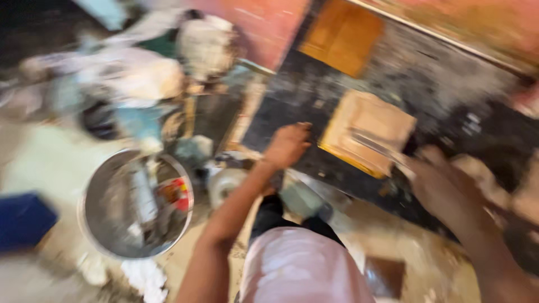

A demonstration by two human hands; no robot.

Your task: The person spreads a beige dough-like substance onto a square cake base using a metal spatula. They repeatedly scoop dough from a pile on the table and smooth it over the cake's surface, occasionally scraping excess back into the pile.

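The whole view is smeared by motion. My left hand [289, 145] hovers with curled fingers over the dark grey mortar bed [292, 95], just left of a tan square tile [370, 120]. My right hand [441, 188] is at the tile's right corner and grips a thin metal tool [376, 147] whose blade lies across the tile. A second, orange tile [342, 36] lies further back on the mortar.
A round metal bowl [92, 185] with tools and a red item stands at the left. Bags and clutter [135, 73] are piled behind it. A blue object [22, 219] lies at the far left. My knee in pink cloth [303, 269] is at the bottom.
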